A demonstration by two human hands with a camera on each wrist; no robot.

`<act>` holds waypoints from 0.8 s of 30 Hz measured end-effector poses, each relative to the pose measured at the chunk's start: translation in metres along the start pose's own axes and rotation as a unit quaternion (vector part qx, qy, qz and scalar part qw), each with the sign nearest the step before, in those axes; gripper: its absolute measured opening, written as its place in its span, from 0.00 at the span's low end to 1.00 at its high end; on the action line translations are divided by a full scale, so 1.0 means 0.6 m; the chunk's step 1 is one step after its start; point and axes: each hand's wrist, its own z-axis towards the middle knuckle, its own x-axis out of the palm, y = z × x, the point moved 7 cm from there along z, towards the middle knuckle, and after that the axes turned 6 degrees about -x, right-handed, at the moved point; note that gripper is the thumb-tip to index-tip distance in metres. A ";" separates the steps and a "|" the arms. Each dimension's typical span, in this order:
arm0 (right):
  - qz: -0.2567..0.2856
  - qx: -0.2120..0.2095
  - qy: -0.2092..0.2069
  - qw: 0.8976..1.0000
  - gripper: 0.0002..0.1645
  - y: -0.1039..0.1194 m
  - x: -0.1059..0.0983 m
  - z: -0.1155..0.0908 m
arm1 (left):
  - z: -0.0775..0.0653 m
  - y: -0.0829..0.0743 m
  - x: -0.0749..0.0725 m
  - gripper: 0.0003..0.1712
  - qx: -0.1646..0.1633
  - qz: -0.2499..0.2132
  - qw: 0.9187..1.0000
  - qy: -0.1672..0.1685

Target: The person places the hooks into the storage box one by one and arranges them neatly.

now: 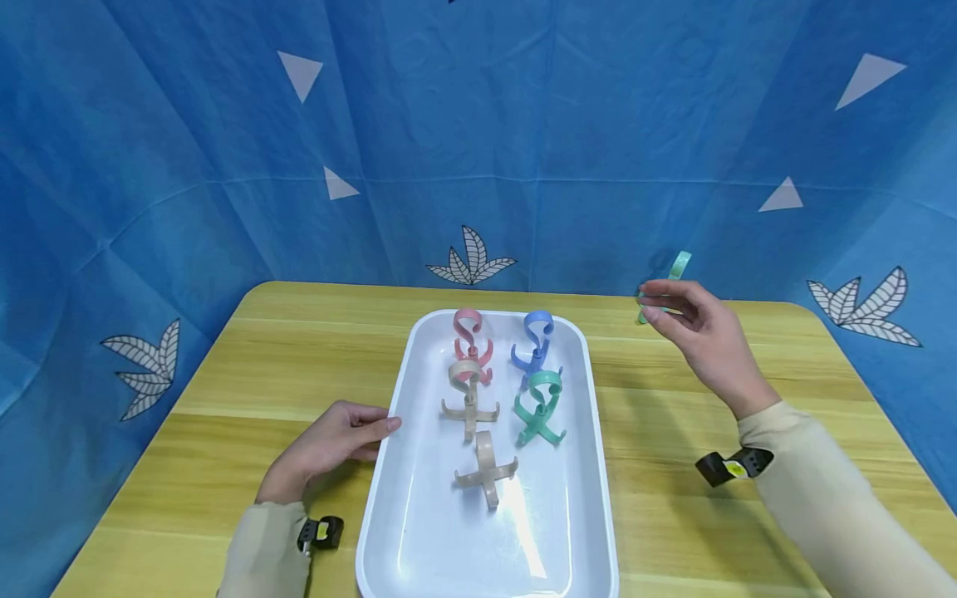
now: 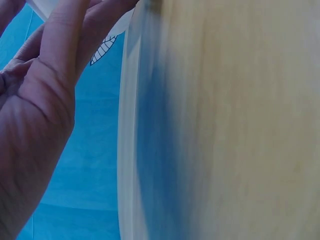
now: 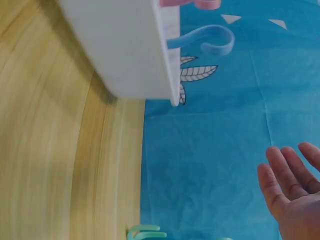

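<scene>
A white tray [image 1: 426,548] lies lengthwise on the table. My left hand [image 1: 336,440] grips its left rim, thumb on top and fingers outside. Inside are several plastic swivel hook hangers with curled tops and splayed prongs: pink [image 1: 471,357], blue [image 1: 532,357], green [image 1: 540,419], and two beige ones [image 1: 469,411] [image 1: 486,473]. Beyond the tray's right side, my right hand [image 1: 691,328] hovers by a light green hook hanger [image 1: 679,266] and partly covers it in the head view. The right wrist view shows that hand with loosely bent fingers holding nothing, apart from the green prongs [image 3: 145,234].
The wooden table [image 1: 299,349] runs back to a blue cloth [image 1: 568,149] printed with leaves and triangles. A dark strap with a small camera [image 1: 734,468] sits on the right wrist, another [image 1: 321,532] on the left.
</scene>
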 end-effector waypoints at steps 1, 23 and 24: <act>0.009 0.000 -0.003 1.000 0.25 -0.002 -0.002 0.002 | 0.000 0.000 0.000 0.29 0.000 -0.001 1.000 0.000; -0.095 0.064 -0.026 0.993 0.40 -0.089 -0.066 0.050 | 0.000 0.005 -0.001 0.30 -0.004 -0.001 1.000 -0.003; -0.096 0.066 -0.026 0.993 0.40 -0.092 -0.068 0.052 | 0.000 0.004 -0.002 0.30 -0.005 0.000 1.000 -0.004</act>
